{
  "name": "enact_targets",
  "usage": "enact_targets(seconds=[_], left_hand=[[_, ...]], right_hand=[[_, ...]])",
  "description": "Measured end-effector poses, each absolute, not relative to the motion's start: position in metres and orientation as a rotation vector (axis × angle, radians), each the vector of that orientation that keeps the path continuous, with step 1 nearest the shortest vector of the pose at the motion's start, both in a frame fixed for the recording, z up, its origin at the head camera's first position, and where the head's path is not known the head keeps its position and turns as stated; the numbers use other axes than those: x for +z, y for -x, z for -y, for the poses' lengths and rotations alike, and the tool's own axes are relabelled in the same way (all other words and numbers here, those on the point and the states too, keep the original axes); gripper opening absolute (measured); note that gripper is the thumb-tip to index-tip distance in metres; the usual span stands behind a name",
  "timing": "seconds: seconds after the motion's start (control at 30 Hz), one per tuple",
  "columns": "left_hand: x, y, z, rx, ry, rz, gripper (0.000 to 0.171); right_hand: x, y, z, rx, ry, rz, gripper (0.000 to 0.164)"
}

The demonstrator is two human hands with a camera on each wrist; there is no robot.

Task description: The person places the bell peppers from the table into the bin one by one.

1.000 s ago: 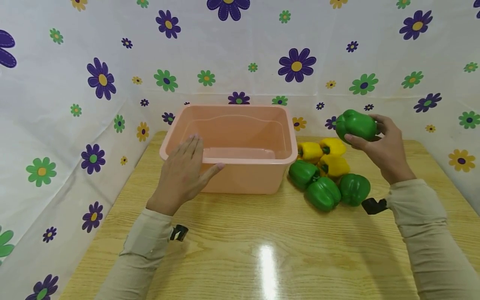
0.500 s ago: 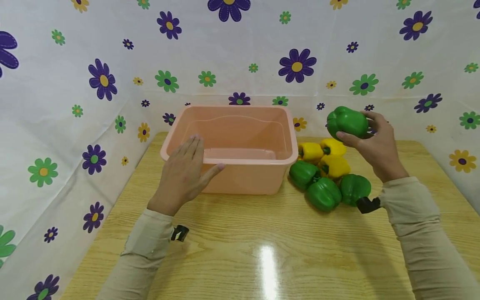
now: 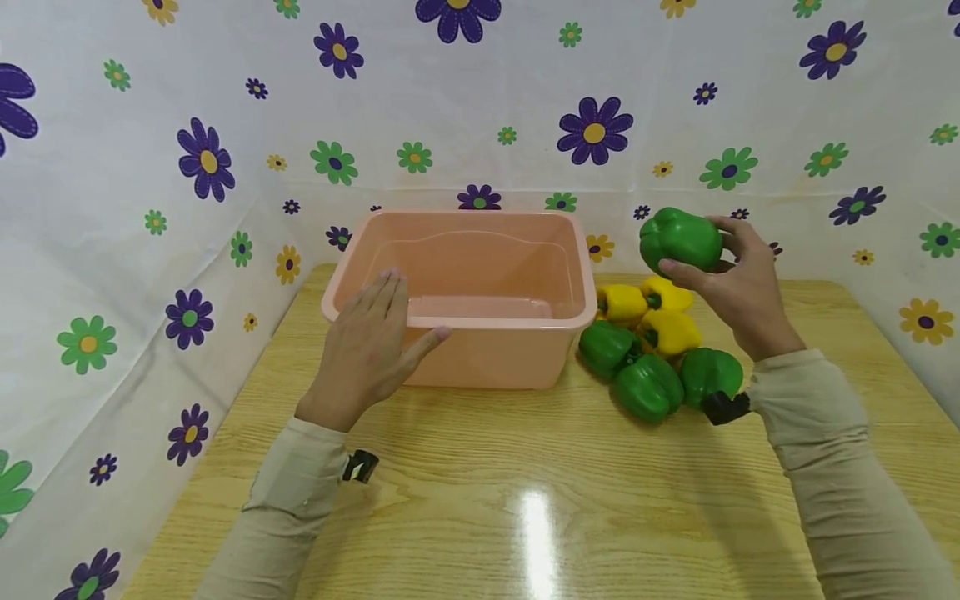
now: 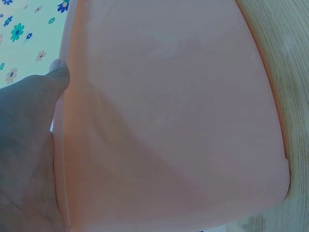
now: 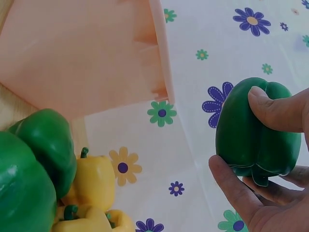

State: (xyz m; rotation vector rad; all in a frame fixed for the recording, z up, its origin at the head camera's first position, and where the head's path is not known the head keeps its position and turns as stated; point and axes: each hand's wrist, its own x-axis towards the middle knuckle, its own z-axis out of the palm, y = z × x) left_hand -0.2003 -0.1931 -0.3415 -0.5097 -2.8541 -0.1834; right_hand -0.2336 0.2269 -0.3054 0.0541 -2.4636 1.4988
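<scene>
My right hand (image 3: 750, 283) grips a green bell pepper (image 3: 681, 240) above the pepper pile, thumb on one side and fingers on the other. In the right wrist view the same held green bell pepper (image 5: 258, 130) has its stem end toward the palm. My left hand (image 3: 363, 346) lies with straight fingers over the front rim of a pink plastic tub (image 3: 487, 354), near its left corner. The left wrist view shows the thumb (image 4: 59, 72) along the rim and the tub's outer wall (image 4: 169, 111). The visible part of the tub's floor is bare.
To the right of the tub lie several green bell peppers (image 3: 648, 387) and yellow bell peppers (image 3: 670, 333), close together on the wooden table (image 3: 465, 483). A flower-patterned white cloth (image 3: 480, 100) hangs behind the table and along its sides.
My right hand has moved left and slightly up with the green bell pepper, nearer to the tub. The left hand stays on the rim, and the other peppers lie as before.
</scene>
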Motion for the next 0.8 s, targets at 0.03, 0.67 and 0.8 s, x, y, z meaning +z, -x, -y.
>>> enact_targets(seconds=[0.03,0.67,0.8], left_hand=[[-0.341,0.2,0.193,-0.182,0.511,2.852,0.094],[-0.34,0.2,0.193,-0.175,0.512,2.851,0.095],[-0.34,0.2,0.192,-0.181,0.507,2.855,0.095]], right_hand=[[-0.305,0.234,-0.226,1.495,-0.057,2.467,0.083],[-0.301,0.235,-0.202,1.533,-0.118,2.447,0.082],[-0.301,0.235,-0.199,1.546,-0.134,2.452,0.083]])
